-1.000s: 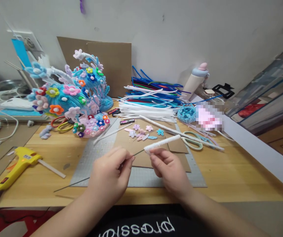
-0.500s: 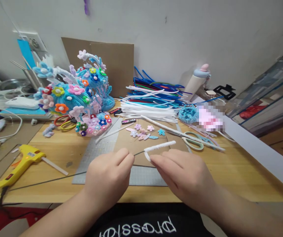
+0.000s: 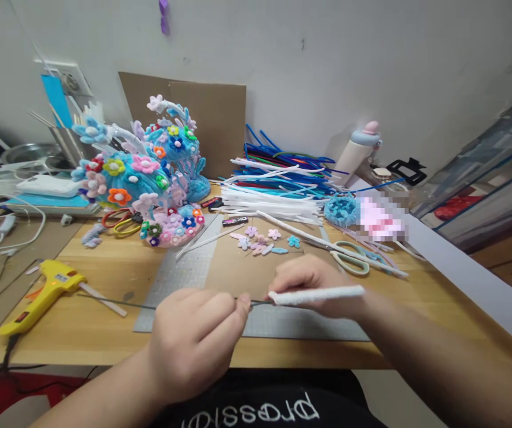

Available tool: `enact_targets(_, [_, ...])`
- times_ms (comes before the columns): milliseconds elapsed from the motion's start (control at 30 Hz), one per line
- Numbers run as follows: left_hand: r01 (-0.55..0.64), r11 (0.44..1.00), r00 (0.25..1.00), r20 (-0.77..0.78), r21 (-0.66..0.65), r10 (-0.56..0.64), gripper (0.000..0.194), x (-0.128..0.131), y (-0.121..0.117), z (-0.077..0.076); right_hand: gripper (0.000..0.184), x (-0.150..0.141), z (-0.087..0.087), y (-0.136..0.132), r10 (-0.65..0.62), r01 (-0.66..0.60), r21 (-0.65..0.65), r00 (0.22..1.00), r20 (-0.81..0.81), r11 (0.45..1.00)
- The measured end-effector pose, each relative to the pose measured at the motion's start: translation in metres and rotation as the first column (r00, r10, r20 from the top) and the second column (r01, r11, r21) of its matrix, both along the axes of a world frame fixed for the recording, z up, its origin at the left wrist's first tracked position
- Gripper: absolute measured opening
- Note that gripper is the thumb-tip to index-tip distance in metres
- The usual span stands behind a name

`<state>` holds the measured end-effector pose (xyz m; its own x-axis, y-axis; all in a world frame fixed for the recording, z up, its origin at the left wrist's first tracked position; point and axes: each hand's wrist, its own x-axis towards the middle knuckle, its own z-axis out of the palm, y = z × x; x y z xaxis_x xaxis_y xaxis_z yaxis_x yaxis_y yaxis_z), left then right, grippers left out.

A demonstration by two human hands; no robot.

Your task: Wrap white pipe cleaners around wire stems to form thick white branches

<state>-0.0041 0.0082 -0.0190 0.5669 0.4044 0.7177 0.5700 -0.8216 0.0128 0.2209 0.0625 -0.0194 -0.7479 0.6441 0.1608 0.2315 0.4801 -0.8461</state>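
Note:
My left hand [image 3: 197, 336] is closed round a thin dark wire [image 3: 119, 302], whose free end sticks out to the left over the table. Between my hands a short stretch of the wire shows, running to a white pipe cleaner [image 3: 327, 295]. The fingers of my right hand [image 3: 302, 274] pinch at the pipe cleaner's near end, where it meets the wire. From there the white length points right, across the front of that hand. Whether it loops fully round the wire is hidden. Beyond my hands, small fuzzy flowers and leaves [image 3: 260, 242] lie on a piece of cardboard [image 3: 220, 267].
Flower-covered pipe-cleaner models [image 3: 135, 175] stand at the back left. A yellow glue gun [image 3: 44, 297] lies on the left. Bundled pipe cleaners [image 3: 273, 202] fill the back middle, with scissors [image 3: 351, 261] to their right. Under the cardboard is a grey cutting mat [image 3: 157, 297].
My right hand has shifted its grip, and the white pipe cleaner has swung from pointing up-right to nearly level and nearer me. The wire's left end has swung round, higher now.

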Motion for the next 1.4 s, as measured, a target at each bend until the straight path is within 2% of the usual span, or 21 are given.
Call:
enact_targets(67, [-0.09,0.996,0.996,0.01,0.008,0.089,0.006,0.0,0.004,-0.002,0.016,-0.009,-0.017,-0.016,-0.145,0.144,-0.031,0.989,-0.017,0.989])
enact_targets(100, [-0.137,0.99,0.991,-0.005,0.015,0.137,0.007,0.0,0.006,-0.004,0.019,-0.012,-0.023,-0.024,-0.203,0.203,0.015,0.979,-0.012,0.979])
enact_targets(167, [-0.209,0.977,0.975,-0.064,0.039,0.211,0.011,0.0,0.011,-0.007,0.022,-0.017,-0.027,-0.038,-0.248,0.232,0.22,0.967,0.052,0.948])
enact_targets(233, [-0.24,0.969,0.96,-0.134,0.056,0.246,0.015,-0.002,0.015,-0.01,0.023,-0.018,-0.02,-0.047,-0.293,0.201,0.473,0.947,0.13,0.858])
enact_targets(300, [-0.227,0.971,0.952,-0.193,0.07,0.236,0.014,-0.004,0.017,-0.012,0.022,-0.015,-0.006,-0.049,-0.358,0.192,0.647,0.924,0.134,0.738])
enact_targets(367, [-0.177,0.982,0.948,-0.256,0.063,0.187,0.014,-0.006,0.017,-0.012,0.019,-0.011,0.009,-0.043,-0.386,0.204,0.718,0.917,0.097,0.665])
enact_targets(400, [-0.137,0.989,0.948,-0.283,0.05,0.145,0.013,-0.006,0.016,-0.011,0.018,-0.008,0.016,-0.037,-0.382,0.208,0.722,0.92,0.084,0.66])
enact_targets(433, [-0.089,0.996,0.949,-0.301,0.029,0.093,0.013,-0.007,0.015,-0.01,0.016,-0.006,0.022,-0.03,-0.364,0.203,0.706,0.928,0.083,0.678])
enact_targets(500, [0.012,1.0,0.958,-0.288,-0.027,-0.019,0.012,-0.008,0.012,-0.007,0.013,-0.003,0.029,-0.014,-0.278,0.164,0.614,0.956,0.095,0.772])
enact_targets(600, [0.115,0.99,0.982,-0.142,-0.078,-0.125,0.01,-0.008,0.007,0.0,0.008,-0.001,0.028,0.009,-0.082,0.062,0.315,0.995,0.05,0.947])
enact_targets(667, [0.121,0.989,0.992,-0.037,-0.088,-0.124,0.009,-0.008,0.005,0.005,0.008,-0.001,0.019,0.017,-0.017,0.018,0.11,1.0,-0.015,0.994])
enact_targets(767, [0.041,0.997,0.998,0.052,-0.071,-0.037,0.009,-0.008,0.006,0.009,0.012,-0.006,0.001,0.011,-0.042,0.043,0.006,0.998,-0.04,0.999])
enact_targets(833, [-0.047,0.998,0.996,0.074,-0.046,0.051,0.008,-0.008,0.009,0.008,0.014,-0.01,-0.01,-0.002,-0.143,0.143,0.052,0.99,-0.01,0.988])
enact_targets(900, [-0.141,0.99,0.988,0.056,-0.022,0.142,0.009,-0.008,0.014,0.005,0.016,-0.014,-0.017,-0.017,-0.221,0.219,0.183,0.975,-0.01,0.958])
enact_targets(967, [-0.211,0.977,0.977,-0.007,-0.006,0.211,0.013,-0.008,0.017,0.003,0.018,-0.016,-0.017,-0.032,-0.237,0.219,0.409,0.971,-0.006,0.886])
enact_targets(1033, [-0.232,0.973,0.969,-0.092,0.003,0.231,0.016,-0.008,0.019,0.0,0.019,-0.016,-0.011,-0.042,-0.244,0.163,0.619,0.969,0.047,0.769])
enact_targets(1100, [-0.208,0.978,0.963,-0.172,0.007,0.206,0.016,-0.009,0.02,-0.002,0.019,-0.012,-0.001,-0.046,-0.276,0.131,0.725,0.958,0.084,0.676])
enact_targets(1167, [-0.147,0.989,0.958,-0.249,0.0,0.142,0.015,-0.009,0.019,-0.002,0.019,-0.007,0.01,-0.044,-0.293,0.126,0.753,0.952,0.091,0.645])
enact_targets(1267, [0.003,0.998,0.954,-0.3,-0.068,-0.023,0.014,-0.009,0.015,0.001,0.015,0.001,0.022,-0.032,-0.298,0.175,0.728,0.954,0.043,0.663])
enact_targets(1300, [0.054,0.993,0.956,-0.283,-0.103,-0.081,0.014,-0.009,0.013,0.003,0.014,0.003,0.023,-0.026,-0.283,0.185,0.693,0.959,0.029,0.697])
enact_targets(1400, [0.146,0.973,0.973,-0.151,-0.181,-0.174,0.014,-0.009,0.009,0.008,0.01,0.005,0.023,-0.01,-0.219,0.178,0.482,0.975,0.031,0.858])
